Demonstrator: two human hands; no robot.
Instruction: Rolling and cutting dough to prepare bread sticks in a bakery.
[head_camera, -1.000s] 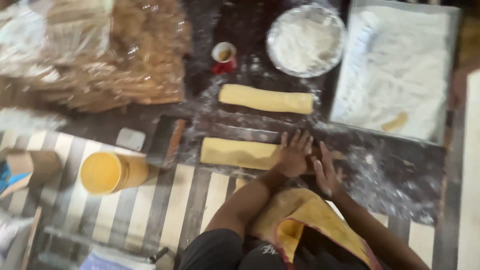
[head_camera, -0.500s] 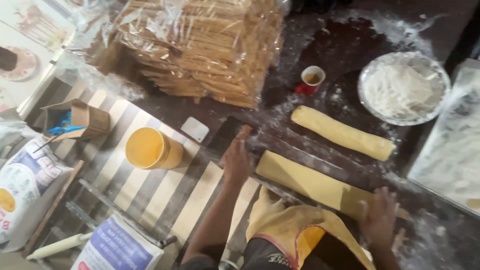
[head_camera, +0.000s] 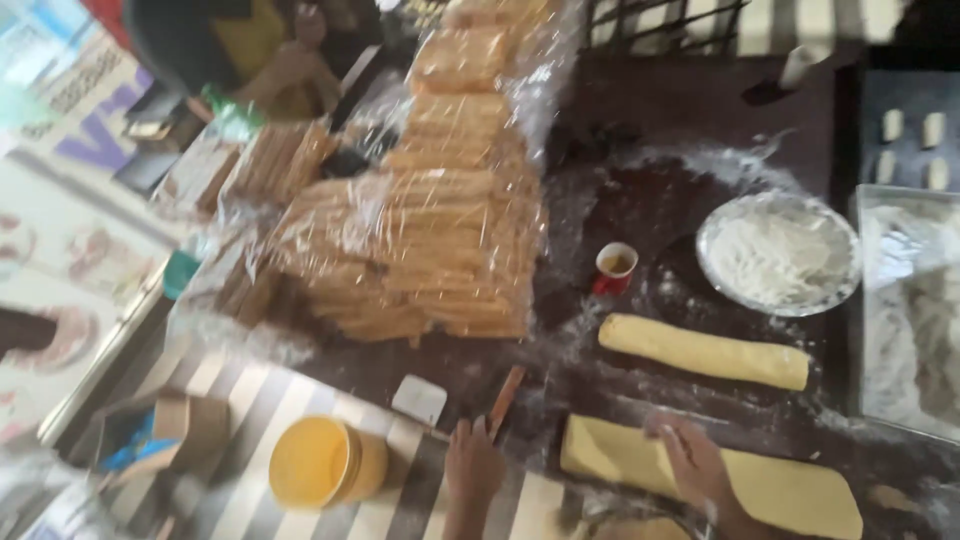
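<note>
Head view: at the lower right of the frame, the right hand (head_camera: 695, 462) lies flat and open on the near dough slab (head_camera: 780, 485) on the floured counter (head_camera: 640, 200). The left hand (head_camera: 473, 465), open, rests beside the scraper (head_camera: 505, 398) at lower centre. A rolled dough log (head_camera: 705, 351) lies behind.

Right hand (head_camera: 695, 465) flat on near dough slab (head_camera: 720, 475) | left hand (head_camera: 472, 468) just left of it, touching a wooden-handled tool (head_camera: 505, 398) | dough roll (head_camera: 703, 351) farther back | flour bowl (head_camera: 778, 254) far right | red cup (head_camera: 614, 268) mid-table | wrapped stacks (head_camera: 440, 220) far left | yellow tub (head_camera: 325, 462) near left
</note>
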